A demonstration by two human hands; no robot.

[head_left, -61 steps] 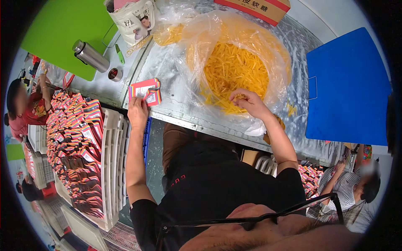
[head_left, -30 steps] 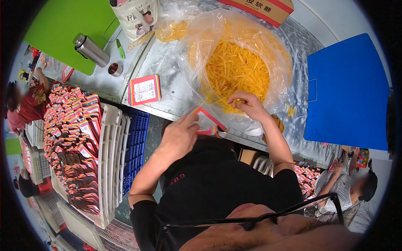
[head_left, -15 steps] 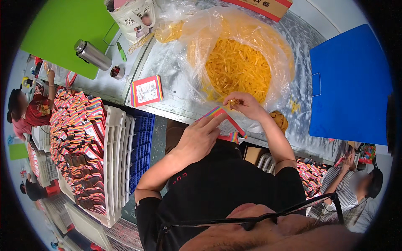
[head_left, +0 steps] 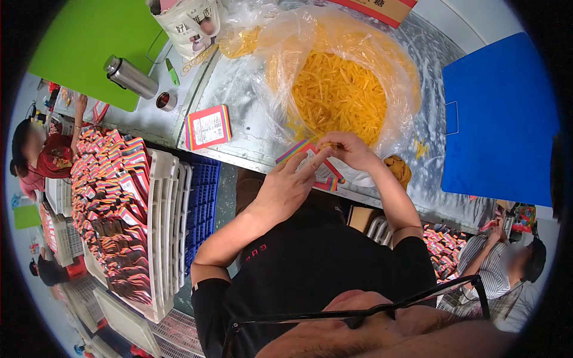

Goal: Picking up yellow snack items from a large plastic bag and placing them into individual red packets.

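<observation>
My left hand grips a rainbow-striped packet at the table's front edge. Its fingers reach toward my right hand, which pinches a small clump of yellow-brown strips right at the packet. The fingers partly cover the packet's opening, so I cannot tell how far in the clump is. Just beyond both hands, a large clear plastic bag stands open, full of yellow strips. To the left lies a flat pile of red packets with rainbow edges.
A steel flask, a cup and a green cutter are at left. Crates heaped with packets stand beside me. A crumpled brown cloth lies by my right forearm. A blue board is at right; co-workers sit either side.
My hands have come together: the clump in my right hand has moved down to the packet. The packet's open flap has shifted and now shows less between my fingers.
</observation>
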